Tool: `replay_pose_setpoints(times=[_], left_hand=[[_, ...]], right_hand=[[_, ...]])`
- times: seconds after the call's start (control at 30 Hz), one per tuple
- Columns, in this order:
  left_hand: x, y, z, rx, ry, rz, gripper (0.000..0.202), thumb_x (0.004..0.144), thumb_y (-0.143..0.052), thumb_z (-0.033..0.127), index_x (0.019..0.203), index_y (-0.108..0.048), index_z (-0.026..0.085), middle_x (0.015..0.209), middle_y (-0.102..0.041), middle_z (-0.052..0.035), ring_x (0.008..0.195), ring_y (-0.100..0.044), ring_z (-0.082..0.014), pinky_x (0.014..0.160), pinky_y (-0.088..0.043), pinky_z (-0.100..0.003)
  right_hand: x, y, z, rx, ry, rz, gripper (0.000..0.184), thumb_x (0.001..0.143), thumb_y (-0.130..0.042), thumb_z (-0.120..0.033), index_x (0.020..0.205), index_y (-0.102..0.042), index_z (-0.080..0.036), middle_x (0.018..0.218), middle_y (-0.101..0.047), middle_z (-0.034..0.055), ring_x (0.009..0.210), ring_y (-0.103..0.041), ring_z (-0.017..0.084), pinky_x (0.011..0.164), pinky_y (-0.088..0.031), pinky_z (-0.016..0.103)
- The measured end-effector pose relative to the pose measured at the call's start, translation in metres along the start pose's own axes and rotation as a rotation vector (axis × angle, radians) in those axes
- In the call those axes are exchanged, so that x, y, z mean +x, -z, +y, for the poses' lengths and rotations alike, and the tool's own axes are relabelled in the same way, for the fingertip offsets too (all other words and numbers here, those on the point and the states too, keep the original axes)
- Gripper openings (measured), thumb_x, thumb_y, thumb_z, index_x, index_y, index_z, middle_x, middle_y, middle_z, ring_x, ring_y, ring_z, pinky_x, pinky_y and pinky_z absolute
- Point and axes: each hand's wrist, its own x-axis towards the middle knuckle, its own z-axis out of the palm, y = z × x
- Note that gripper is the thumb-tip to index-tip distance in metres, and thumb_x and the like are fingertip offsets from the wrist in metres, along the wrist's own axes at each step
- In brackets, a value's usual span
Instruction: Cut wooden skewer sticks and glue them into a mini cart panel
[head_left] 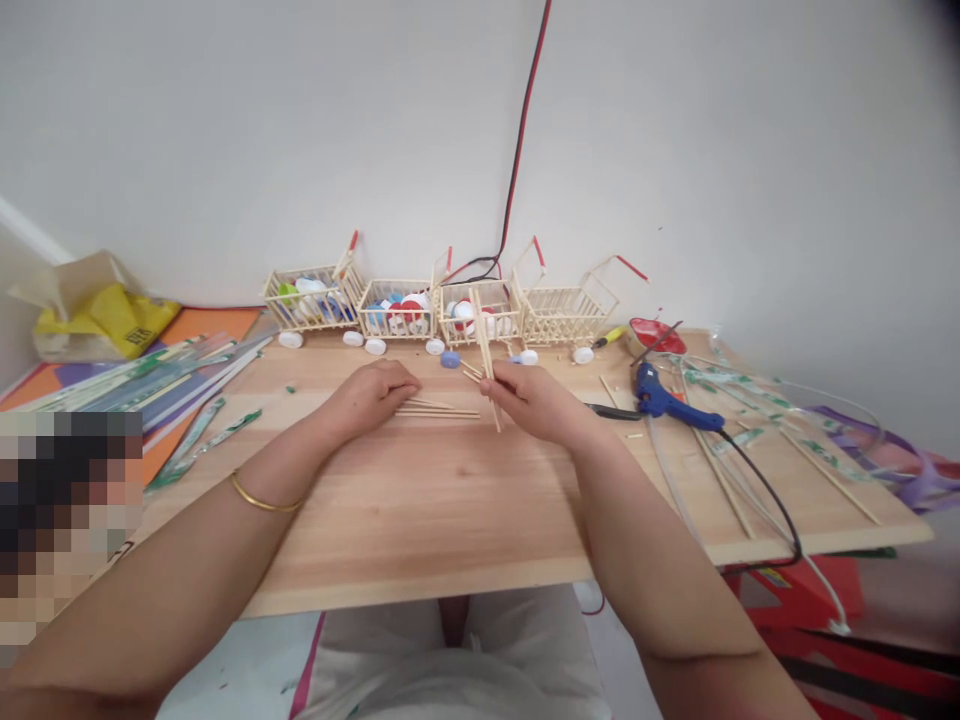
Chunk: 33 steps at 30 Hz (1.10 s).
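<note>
My right hand (pixel 528 396) is closed around a few thin wooden sticks (pixel 484 345), which stand nearly upright and cross in front of the carts. Palm down on the wooden table (pixel 450 510), my left hand (pixel 379 388) has its fingers bent together over the left ends of several more thin sticks (pixel 446 411). Those lie roughly side by side, pointing right. Short stick pieces (pixel 470 370) show just beyond my right fingers. A blue bottle cap (pixel 449 359) lies near the front of a small stick cart (pixel 480 310) that holds caps.
More stick carts (pixel 311 300) with white wheels line the wall. At right lie a blue glue gun (pixel 667 398) with a cord, a red dish (pixel 657 337) and a yellow-handled cutter (pixel 611 336). Wrapped sticks (pixel 172 372) and a yellow bag (pixel 105 322) are at left.
</note>
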Motion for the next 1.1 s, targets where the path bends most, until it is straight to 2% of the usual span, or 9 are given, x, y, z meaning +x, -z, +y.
replay_pose_setpoints(times=[0.07, 0.2, 0.3, 0.47, 0.63, 0.8, 0.93, 1.03, 1.1], left_hand=[[-0.005, 0.012, 0.0, 0.044, 0.1, 0.018, 0.03, 0.083, -0.044, 0.03, 0.095, -0.067, 0.015, 0.093, -0.066, -0.0083, 0.089, -0.058, -0.019, 0.082, -0.042, -0.03], [-0.017, 0.035, -0.005, 0.115, 0.27, -0.154, 0.04, 0.075, -0.051, 0.033, 0.109, -0.063, 0.015, 0.093, -0.063, -0.0075, 0.081, -0.057, -0.0187, 0.074, -0.044, -0.029], [-0.021, 0.036, -0.009, 0.138, 0.251, -0.219, 0.039, 0.073, -0.051, 0.03, 0.107, -0.063, 0.015, 0.095, -0.063, -0.0074, 0.082, -0.057, -0.0184, 0.075, -0.044, -0.028], [-0.017, 0.023, -0.008, 0.114, 0.155, -0.177, 0.028, 0.077, -0.046, 0.025, 0.093, -0.067, 0.017, 0.095, -0.065, -0.0071, 0.091, -0.058, -0.0185, 0.084, -0.042, -0.028], [-0.014, 0.011, -0.006, 0.071, 0.054, -0.128, 0.026, 0.078, -0.045, 0.02, 0.089, -0.068, 0.016, 0.091, -0.066, -0.0075, 0.088, -0.059, -0.0175, 0.083, -0.043, -0.027], [-0.014, 0.01, 0.003, 0.037, 0.046, -0.141, 0.03, 0.079, -0.04, 0.016, 0.09, -0.067, 0.014, 0.094, -0.065, -0.0085, 0.09, -0.058, -0.0172, 0.083, -0.043, -0.027], [-0.014, 0.019, 0.011, -0.015, 0.126, -0.207, 0.029, 0.082, -0.041, 0.026, 0.095, -0.065, 0.015, 0.095, -0.065, -0.0072, 0.088, -0.058, -0.0171, 0.081, -0.042, -0.026], [-0.015, 0.025, 0.012, -0.025, 0.154, -0.3, 0.035, 0.077, -0.052, 0.036, 0.104, -0.061, 0.015, 0.088, -0.063, -0.005, 0.076, -0.056, -0.0152, 0.07, -0.043, -0.024], [-0.015, 0.027, 0.012, -0.007, 0.156, -0.324, 0.037, 0.073, -0.057, 0.035, 0.103, -0.061, 0.016, 0.085, -0.061, -0.0039, 0.072, -0.054, -0.0145, 0.067, -0.042, -0.023]], right_hand=[[-0.001, 0.0, 0.001, -0.027, -0.064, -0.049, 0.025, 0.092, -0.035, -0.03, 0.074, -0.049, -0.018, 0.067, -0.054, 0.0005, 0.06, -0.046, 0.012, 0.055, -0.03, 0.024], [-0.003, -0.001, 0.0, -0.045, -0.175, -0.138, 0.019, 0.09, -0.037, -0.026, 0.079, -0.05, -0.019, 0.071, -0.058, 0.0028, 0.061, -0.049, 0.013, 0.057, -0.033, 0.024], [-0.002, -0.005, 0.002, -0.062, -0.233, -0.149, 0.008, 0.083, -0.049, -0.027, 0.083, -0.052, -0.019, 0.074, -0.06, 0.0026, 0.064, -0.052, 0.014, 0.056, -0.033, 0.023], [0.003, -0.018, 0.008, -0.048, -0.327, -0.157, 0.013, 0.073, -0.056, -0.02, 0.086, -0.057, -0.019, 0.078, -0.065, 0.0041, 0.067, -0.056, 0.016, 0.055, -0.035, 0.022], [0.008, -0.026, 0.007, -0.052, -0.287, -0.157, 0.01, 0.069, -0.055, -0.014, 0.078, -0.06, -0.017, 0.074, -0.065, 0.004, 0.067, -0.057, 0.015, 0.058, -0.037, 0.022], [0.01, -0.029, 0.002, -0.065, -0.229, -0.119, 0.013, 0.072, -0.052, -0.014, 0.084, -0.059, -0.016, 0.076, -0.064, 0.0042, 0.067, -0.055, 0.015, 0.059, -0.037, 0.022], [0.009, -0.031, 0.004, -0.055, -0.19, -0.142, 0.014, 0.073, -0.05, -0.013, 0.084, -0.058, -0.016, 0.075, -0.063, 0.0043, 0.067, -0.055, 0.015, 0.059, -0.037, 0.022], [0.008, -0.033, 0.007, -0.031, -0.158, -0.136, 0.017, 0.073, -0.049, -0.012, 0.088, -0.058, -0.017, 0.074, -0.062, 0.0033, 0.067, -0.054, 0.015, 0.059, -0.037, 0.022], [0.008, -0.034, 0.008, -0.024, -0.152, -0.141, 0.018, 0.074, -0.049, -0.012, 0.089, -0.057, -0.018, 0.072, -0.062, 0.0026, 0.067, -0.054, 0.015, 0.059, -0.037, 0.021]])
